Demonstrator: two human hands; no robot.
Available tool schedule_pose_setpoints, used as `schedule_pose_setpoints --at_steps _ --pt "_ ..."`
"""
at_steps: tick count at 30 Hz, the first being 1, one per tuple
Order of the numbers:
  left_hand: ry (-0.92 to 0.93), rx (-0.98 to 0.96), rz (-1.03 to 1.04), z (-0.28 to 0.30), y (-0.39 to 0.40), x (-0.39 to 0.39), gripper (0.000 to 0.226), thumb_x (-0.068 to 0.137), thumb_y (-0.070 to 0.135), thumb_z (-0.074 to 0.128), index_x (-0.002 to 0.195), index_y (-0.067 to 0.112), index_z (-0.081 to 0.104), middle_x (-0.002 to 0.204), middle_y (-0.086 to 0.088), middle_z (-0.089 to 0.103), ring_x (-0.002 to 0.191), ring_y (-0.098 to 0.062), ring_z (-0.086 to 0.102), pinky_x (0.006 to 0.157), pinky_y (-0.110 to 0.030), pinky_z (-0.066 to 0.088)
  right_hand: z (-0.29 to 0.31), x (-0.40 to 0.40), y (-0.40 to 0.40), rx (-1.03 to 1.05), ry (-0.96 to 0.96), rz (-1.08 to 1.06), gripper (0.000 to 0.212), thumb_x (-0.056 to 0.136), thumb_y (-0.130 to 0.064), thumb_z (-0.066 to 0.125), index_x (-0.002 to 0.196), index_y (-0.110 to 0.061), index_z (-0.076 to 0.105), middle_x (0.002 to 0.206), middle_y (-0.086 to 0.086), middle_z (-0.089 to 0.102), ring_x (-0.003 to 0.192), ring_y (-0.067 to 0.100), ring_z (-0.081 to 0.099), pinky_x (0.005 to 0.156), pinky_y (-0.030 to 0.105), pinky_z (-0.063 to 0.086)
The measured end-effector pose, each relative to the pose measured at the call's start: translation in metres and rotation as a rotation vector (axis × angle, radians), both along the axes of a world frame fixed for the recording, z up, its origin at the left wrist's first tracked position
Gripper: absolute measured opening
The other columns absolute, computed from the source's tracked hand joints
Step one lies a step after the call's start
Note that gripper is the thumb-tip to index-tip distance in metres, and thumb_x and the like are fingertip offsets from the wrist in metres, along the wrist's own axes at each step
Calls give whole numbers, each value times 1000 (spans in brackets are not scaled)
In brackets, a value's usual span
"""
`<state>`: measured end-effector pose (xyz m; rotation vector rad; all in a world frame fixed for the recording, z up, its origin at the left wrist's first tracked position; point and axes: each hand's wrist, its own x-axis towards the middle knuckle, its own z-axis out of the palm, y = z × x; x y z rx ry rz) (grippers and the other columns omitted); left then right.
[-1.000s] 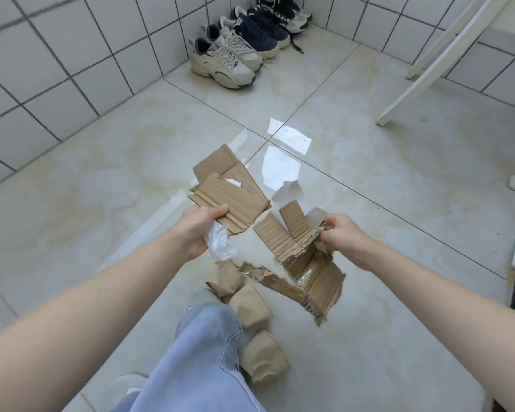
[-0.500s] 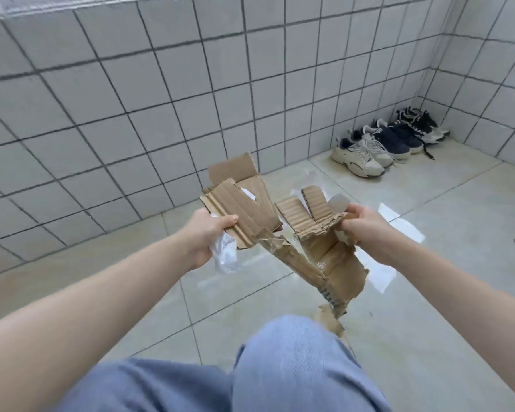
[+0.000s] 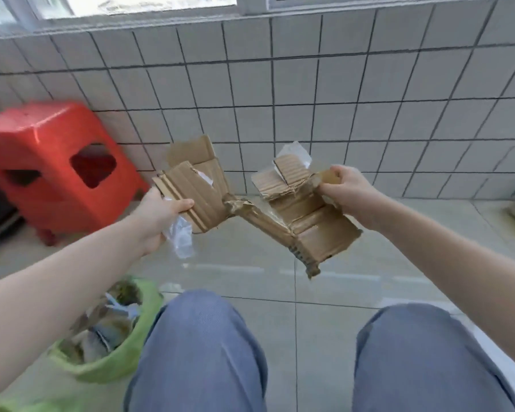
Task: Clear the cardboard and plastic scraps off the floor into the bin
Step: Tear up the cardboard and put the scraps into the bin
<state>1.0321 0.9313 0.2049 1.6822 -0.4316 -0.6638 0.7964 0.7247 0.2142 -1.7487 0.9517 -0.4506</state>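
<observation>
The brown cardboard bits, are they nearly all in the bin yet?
Partly. The bin with the green bag by the left knee already holds scraps, so some is done. In hand: the left hand grips torn brown cardboard and a clear plastic scrap; the right hand grips more brown cardboard. Left to do: drop both handfuls in. The floor seen here shows no loose scraps, but not all of it is in view.

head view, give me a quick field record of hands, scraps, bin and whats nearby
left hand: grip shut on torn brown cardboard pieces and clear plastic scrap
right hand: grip shut on crumpled brown cardboard bundle
green-bagged bin: lower left, below left arm, already holding scraps
red plastic stool: left, by tiled wall
scraps over bin: not yet
</observation>
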Motion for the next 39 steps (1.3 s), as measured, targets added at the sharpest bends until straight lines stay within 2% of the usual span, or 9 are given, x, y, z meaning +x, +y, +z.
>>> schedule_pose_setpoints --at_steps 4,8,14,18,22,25,32,35,39 --pt "8 -13 128 -7 59 44 45 88 -6 59 129 7 47 118 -12 65 103 -25 66 84 -38 53 0 73 38 -42 28 157 9 90 -23 57 97 -23 52 88 -2 60 73 13 54 59 25 45" --pt "-3 83 260 -26 114 78 51 82 4 70 121 15 39 120 -11 59 109 -29 61 92 -48 51 -5 140 74 -78 51 303 26 92 -26 57 114 -26 46 93 -7 56 76 8 54 55 22 41" --pt "-44 306 414 -63 178 108 74 85 10 70 137 25 21 114 -5 53 107 -26 55 101 -49 44 -37 221 120 -169 153 437 52 88 -22 58 136 -20 37 116 -2 54 99 15 55 80 27 46" --pt "-58 454 497 -90 216 131 71 82 10 73 136 17 28 131 -6 49 115 -26 51 103 -47 41 -69 257 143 -261 274 506 40 88 -18 55 126 -10 51 119 6 55 107 23 51 84 30 42" --pt "-110 658 538 -111 245 147 49 80 11 74 119 8 44 117 -13 57 110 -33 54 98 -47 44 -100 284 160 -334 318 537 30 85 -18 54 114 -9 52 106 9 57 94 26 53 77 34 47" --pt "-103 738 495 -128 262 154 42 78 10 74 112 10 50 112 -11 60 103 -30 55 93 -40 46 -117 302 172 -442 343 564 27 85 -19 51 110 -8 50 100 11 58 86 29 54 76 40 52" --pt "-185 1011 308 -162 274 165 63 59 28 67 118 13 49 109 -10 65 98 -31 62 81 -33 52 -136 335 201 -675 261 626 19 88 -14 46 105 -9 41 94 9 51 83 36 54 68 41 47" --pt "-290 1087 290 -165 263 161 44 81 11 58 120 5 39 111 -22 60 101 -40 59 79 -38 48 -148 346 220 -737 163 620 11 90 -8 43 99 -9 37 92 8 45 75 34 50 60 38 38" --pt "-451 1141 228 -175 245 155 32 85 1 48 113 3 34 103 -23 61 93 -41 59 68 -38 43 -169 355 242 -769 87 596 18 86 5 39 96 -9 37 93 10 44 75 31 45 60 37 33"
